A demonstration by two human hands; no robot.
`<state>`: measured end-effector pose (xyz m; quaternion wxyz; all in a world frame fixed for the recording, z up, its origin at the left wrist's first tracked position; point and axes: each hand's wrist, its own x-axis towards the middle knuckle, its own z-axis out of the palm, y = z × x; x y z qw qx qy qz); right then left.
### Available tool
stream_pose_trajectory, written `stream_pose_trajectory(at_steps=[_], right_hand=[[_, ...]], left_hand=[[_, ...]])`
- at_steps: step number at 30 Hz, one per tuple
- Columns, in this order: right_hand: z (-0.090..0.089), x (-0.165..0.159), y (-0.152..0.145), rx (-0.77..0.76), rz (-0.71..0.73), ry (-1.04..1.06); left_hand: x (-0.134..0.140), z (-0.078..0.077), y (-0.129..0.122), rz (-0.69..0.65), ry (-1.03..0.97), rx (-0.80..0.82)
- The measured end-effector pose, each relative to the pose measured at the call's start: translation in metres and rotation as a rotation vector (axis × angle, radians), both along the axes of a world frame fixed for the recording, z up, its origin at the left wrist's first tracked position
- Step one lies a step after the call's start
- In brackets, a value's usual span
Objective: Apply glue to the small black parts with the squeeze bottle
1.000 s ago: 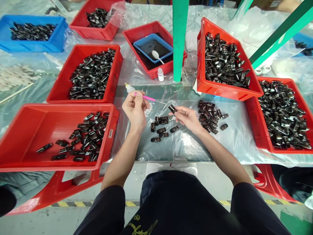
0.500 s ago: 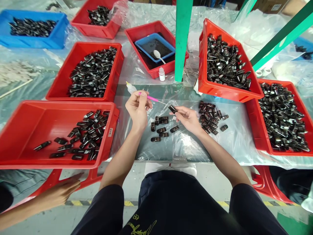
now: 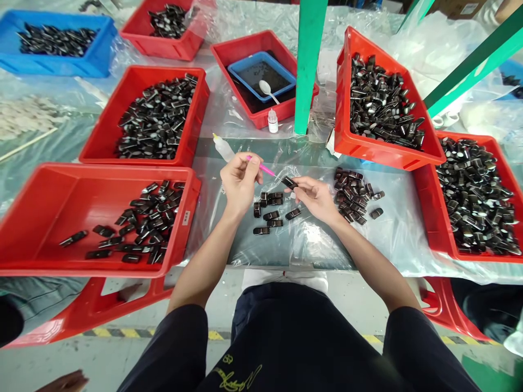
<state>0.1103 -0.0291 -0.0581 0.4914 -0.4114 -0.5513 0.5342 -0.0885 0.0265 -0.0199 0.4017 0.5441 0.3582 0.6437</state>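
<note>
Tool (image 3: 266, 169) pinched in our left hand (image 3: 241, 179) points at the piece (image 3: 290, 183) gripped in our right hand (image 3: 314, 197); seemingly we work its end, next needing steady aim.

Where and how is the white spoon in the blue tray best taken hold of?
I'd pinch the white spoon near the end of its handle, coming from above on the near side: the slim handle slants outward across the near rim of the blue tray, while the bowl lies inside. The small bottle stands in front, so a low approach might knock it.
</note>
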Motion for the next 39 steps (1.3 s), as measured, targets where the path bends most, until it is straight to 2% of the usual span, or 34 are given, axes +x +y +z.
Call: stream_pose_trajectory(at_steps=[21,31,36,39], right_hand=[[0.005,0.000,-0.002,-0.001,0.009,-0.022],[0.006,0.001,0.000,-0.018,0.011,0.005],[0.011,0.002,0.000,-0.055,0.009,0.022],[0.010,0.002,0.000,-0.047,0.000,0.029]], left_hand=[[0.001,0.002,-0.003,-0.055,0.041,-0.014],[-0.003,0.003,0.000,0.072,-0.031,0.040],[-0.004,0.007,0.003,0.172,-0.119,-0.059],[-0.005,0.009,0.003,0.164,-0.148,-0.132]])
